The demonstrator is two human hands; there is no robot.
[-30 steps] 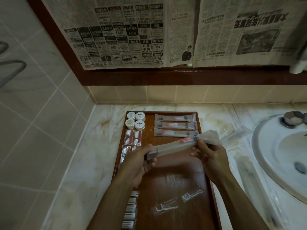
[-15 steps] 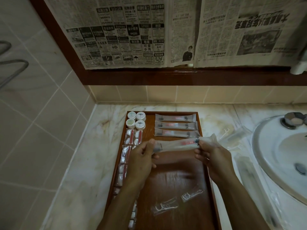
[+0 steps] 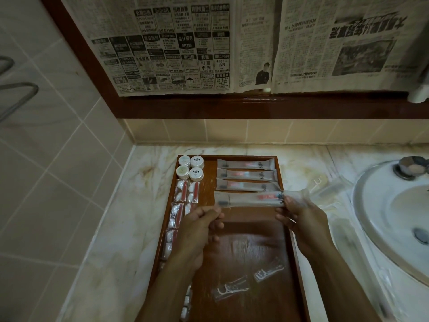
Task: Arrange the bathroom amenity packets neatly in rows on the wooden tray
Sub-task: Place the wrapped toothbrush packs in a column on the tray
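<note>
A long clear toothbrush packet [image 3: 249, 199] lies level just below three like packets [image 3: 246, 175] stacked in rows at the back right of the wooden tray [image 3: 243, 247]. My left hand [image 3: 199, 228] pinches its left end and my right hand [image 3: 299, 217] pinches its right end. Several small round white tubs [image 3: 190, 168] sit in the tray's back left corner. A column of cotton-swab packets [image 3: 183, 198] runs down the left side, partly hidden by my left arm. Two floss-pick packets [image 3: 248, 281] lie loose near the front.
The tray sits on a marble counter [image 3: 130, 205] in a tiled corner. A white basin [image 3: 394, 219] with a metal tap lies to the right. More clear packets and a floss pick [image 3: 325, 189] rest on the counter between tray and basin. Newspaper [image 3: 209, 43] covers the mirror above.
Both hands have carried the toothbrush packet back and down, turning it from tilted to level, so it now lies just under the three stacked packets.
</note>
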